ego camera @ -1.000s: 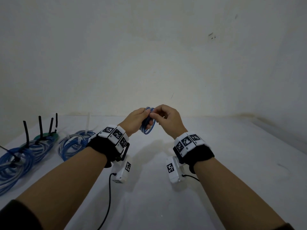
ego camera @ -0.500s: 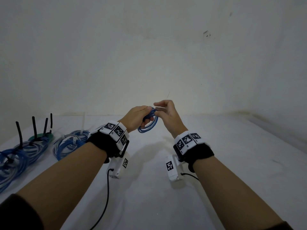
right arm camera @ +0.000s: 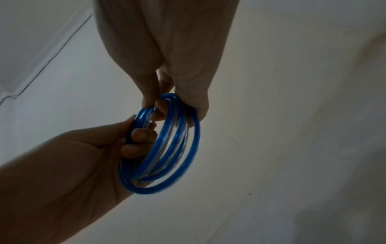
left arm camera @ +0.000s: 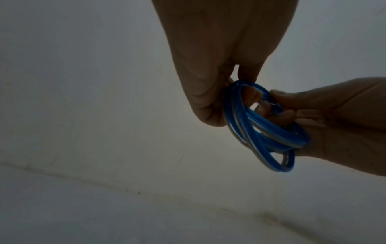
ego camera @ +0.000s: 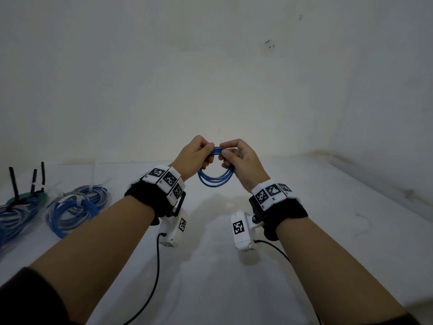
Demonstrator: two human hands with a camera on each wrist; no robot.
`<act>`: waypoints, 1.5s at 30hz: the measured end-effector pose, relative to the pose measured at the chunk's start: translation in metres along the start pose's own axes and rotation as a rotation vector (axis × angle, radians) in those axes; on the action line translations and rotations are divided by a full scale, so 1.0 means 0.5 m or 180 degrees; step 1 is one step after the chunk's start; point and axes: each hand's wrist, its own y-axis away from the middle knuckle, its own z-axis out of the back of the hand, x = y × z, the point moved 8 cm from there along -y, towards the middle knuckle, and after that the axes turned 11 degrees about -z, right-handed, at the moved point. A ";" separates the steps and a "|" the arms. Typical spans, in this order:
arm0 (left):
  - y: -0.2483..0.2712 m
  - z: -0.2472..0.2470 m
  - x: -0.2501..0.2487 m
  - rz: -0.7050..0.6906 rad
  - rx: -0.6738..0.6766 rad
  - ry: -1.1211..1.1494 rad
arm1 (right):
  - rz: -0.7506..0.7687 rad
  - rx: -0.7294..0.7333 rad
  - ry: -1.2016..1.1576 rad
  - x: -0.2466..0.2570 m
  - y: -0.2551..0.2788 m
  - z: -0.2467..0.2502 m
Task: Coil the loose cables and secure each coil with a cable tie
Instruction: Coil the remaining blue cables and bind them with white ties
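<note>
A small coil of blue cable (ego camera: 215, 180) hangs in the air between my two hands, above the white table (ego camera: 328, 231). My left hand (ego camera: 199, 156) grips the coil's top left, with fingers curled through the ring (right arm camera: 142, 137). My right hand (ego camera: 236, 158) pinches the top right of the same coil (left arm camera: 261, 128) between thumb and fingers (left arm camera: 279, 100). In the right wrist view the coil (right arm camera: 167, 145) shows several loops lying loosely side by side. No cable tie shows on this coil.
At the table's left lie several bundled blue coils (ego camera: 75, 207) (ego camera: 14, 214) with white ties and upright black tie tails (ego camera: 14, 184). The white wall (ego camera: 210, 78) stands close behind the hands. Wrist camera cables (ego camera: 157, 266) hang below my forearms.
The coil has turned from edge-on to hanging as an open ring facing me. My right hand's fingers, spread half a second ago, have curled back onto the coil's top.
</note>
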 end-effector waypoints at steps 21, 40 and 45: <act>-0.022 -0.403 -0.069 0.0707 0.1257 0.0968 | -0.1037 -0.0617 0.0540 -0.012 0.122 0.372; -0.032 -0.530 -0.097 0.0725 0.1353 0.0944 | -0.2645 0.0138 0.4603 -0.116 0.233 0.601; -0.035 -0.526 -0.090 0.0706 0.1327 0.0934 | -0.2703 0.0235 0.5082 -0.136 0.227 0.604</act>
